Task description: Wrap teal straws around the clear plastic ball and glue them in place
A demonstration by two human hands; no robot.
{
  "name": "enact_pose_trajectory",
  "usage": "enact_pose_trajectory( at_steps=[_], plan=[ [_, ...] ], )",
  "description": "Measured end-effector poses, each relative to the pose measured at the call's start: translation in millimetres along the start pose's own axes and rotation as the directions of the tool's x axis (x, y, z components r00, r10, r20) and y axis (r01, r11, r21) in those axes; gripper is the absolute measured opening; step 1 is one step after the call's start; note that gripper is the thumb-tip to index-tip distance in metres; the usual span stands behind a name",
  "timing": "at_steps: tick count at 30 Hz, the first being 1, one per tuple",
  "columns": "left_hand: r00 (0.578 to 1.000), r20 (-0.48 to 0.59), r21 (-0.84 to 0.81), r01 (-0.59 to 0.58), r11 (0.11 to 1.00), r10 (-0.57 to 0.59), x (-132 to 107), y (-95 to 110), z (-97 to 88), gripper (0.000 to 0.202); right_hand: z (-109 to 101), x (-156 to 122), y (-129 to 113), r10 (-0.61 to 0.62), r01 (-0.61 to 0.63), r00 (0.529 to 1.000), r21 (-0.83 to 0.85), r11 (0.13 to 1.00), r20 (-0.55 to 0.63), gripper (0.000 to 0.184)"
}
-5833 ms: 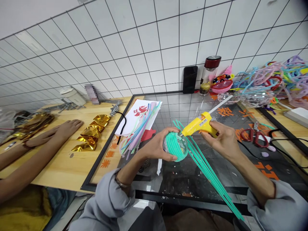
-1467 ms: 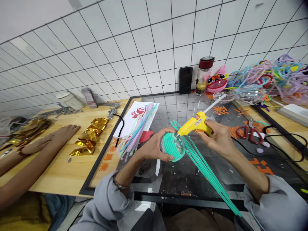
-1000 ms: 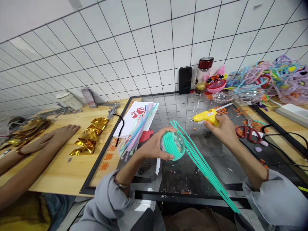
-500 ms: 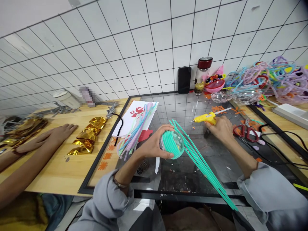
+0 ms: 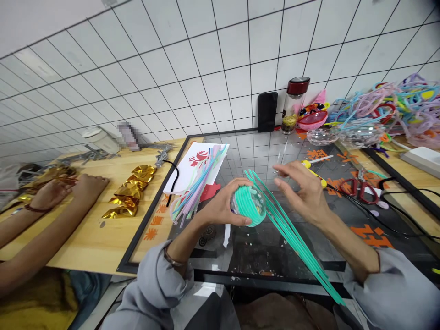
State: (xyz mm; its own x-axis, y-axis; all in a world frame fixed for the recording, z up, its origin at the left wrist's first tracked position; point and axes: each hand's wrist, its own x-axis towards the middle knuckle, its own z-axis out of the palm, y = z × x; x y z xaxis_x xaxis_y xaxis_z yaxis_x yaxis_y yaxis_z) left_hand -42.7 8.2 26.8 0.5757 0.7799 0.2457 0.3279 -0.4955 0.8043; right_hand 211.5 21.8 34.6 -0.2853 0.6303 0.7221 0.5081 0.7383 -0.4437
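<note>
Green-wrapped clear ball (image 5: 248,205) | location: your left hand (image 5: 223,204), thumb and fingers curled round it, beside green strips (image 5: 305,254) | change: yellow glue gun (image 5: 323,183) — released, lying behind your right hand (image 5: 304,192) | right grip: vacant, fingers apart — leaving you that hand free

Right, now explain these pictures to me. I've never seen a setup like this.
There is no machine here: a person works with two bare hands. One camera, worn on that person's head, takes every picture, looking forward and down.

The left hand holds a clear ball partly wrapped in green strips. The right hand is open above the table, and partly hides a yellow glue gun.

Loose green strips lie between the hands. Pastel strips lie on white paper, and scissors lie to the right. The hands at far left are another person's.
</note>
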Motion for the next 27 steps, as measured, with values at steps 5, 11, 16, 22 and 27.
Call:
enact_pose_trajectory(
  at_steps=[5,11,16,22,27],
  plan=[
    [0.999,-0.015,-0.01,-0.037,0.999,0.036,0,0,2.0,0.082,4,12,-48,-0.232,0.223,0.97,0.122,0.967,0.067,0.03],
    [1.0,0.002,0.01,-0.017,1.0,0.017,0,3,1.9,0.081,7,9,-41,-0.207,0.194,0.976,0.176,0.965,0.062,0.016],
    [0.999,0.006,0.005,-0.036,0.999,0.036,1,3,1.1,0.08,8,1,-37,-0.025,0.018,1.0,0.316,0.949,0.019,0.014],
    [1.0,0.007,0.007,-0.008,1.0,0.008,0,2,1.6,0.08,11,-2,-34,0.163,-0.17,0.985,0.43,0.887,0.052,0.005],
    [1.0,0.017,0.013,-0.02,1.0,0.02,1,4,1.1,0.079,14,-6,-31,0.163,-0.182,0.983,0.453,0.873,0.081,0.006]
  ],
)
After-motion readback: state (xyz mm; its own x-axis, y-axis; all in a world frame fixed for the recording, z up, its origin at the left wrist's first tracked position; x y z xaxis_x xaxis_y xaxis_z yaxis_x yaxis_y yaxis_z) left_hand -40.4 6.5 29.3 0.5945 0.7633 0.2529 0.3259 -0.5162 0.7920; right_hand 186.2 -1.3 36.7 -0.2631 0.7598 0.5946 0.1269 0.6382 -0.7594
